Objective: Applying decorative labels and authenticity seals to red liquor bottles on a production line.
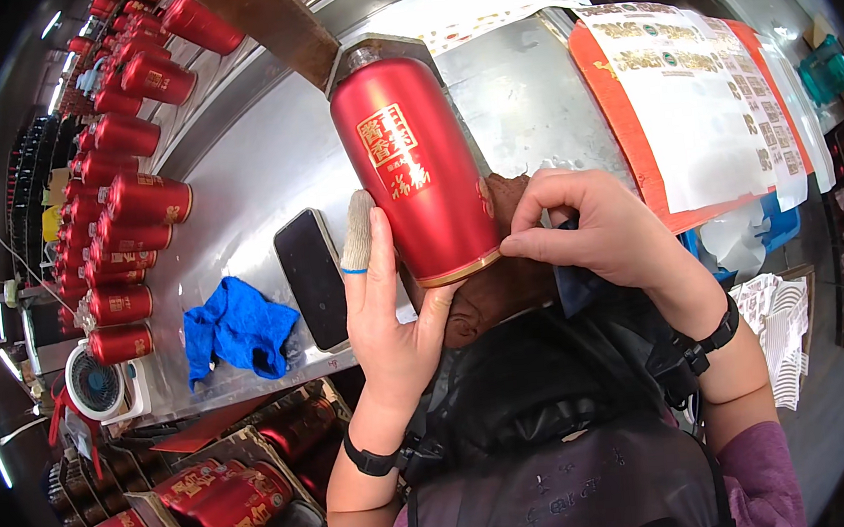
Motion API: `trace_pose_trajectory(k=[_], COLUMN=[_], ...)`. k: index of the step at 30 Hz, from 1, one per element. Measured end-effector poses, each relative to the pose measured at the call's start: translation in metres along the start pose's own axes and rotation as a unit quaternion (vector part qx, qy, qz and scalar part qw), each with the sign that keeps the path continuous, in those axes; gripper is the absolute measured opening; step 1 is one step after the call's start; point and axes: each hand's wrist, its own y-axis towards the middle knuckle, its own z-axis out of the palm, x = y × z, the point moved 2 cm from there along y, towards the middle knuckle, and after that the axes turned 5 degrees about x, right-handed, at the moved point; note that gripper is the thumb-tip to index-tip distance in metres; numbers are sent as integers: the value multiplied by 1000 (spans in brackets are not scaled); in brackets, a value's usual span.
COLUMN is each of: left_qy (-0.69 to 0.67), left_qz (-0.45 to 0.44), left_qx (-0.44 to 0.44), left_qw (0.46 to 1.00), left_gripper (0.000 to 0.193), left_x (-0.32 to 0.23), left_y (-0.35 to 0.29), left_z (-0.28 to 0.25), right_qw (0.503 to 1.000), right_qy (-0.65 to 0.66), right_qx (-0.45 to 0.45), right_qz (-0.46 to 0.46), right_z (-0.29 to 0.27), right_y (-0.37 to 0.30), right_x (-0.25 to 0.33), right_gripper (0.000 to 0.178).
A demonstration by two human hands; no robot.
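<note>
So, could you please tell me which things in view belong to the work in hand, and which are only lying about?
Seem to belong:
red bottle, left hand against its side, right hand by its base
printed sheets, perhaps

Probably just lying about:
black phone
blue cloth
small fan

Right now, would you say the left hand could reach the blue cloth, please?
Probably yes: the crumpled blue cloth lies to its left on the metal table, with only the flat-lying smartphone between them. The left hand touches the red bottle, though, so it would likely have to leave that first.
</note>
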Motion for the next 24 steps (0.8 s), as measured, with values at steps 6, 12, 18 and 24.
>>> trace_pose_trajectory(k=[6,12,18,24], left_qy=[41,179,210,201], left_qz=[0,203,241,128], left_qx=[0,17,9,1], left_qw=[999,963,948,971], left_gripper=[74,29,34,62], left_x=[-3,-25,-35,-36], left_y=[-6,-30,-11,4], left_z=[-3,-7,9,6], right_qw=[1000,1000,1000,998], right_qy=[-5,-1,23,61], right_qx=[4,6,6,19], right_qz=[-11,-12,-12,7], right_z=[4,5,7,6], right_y=[3,5,4,1], right_x=[-1,-2,-5,-5], right_gripper=[22,22,22,18])
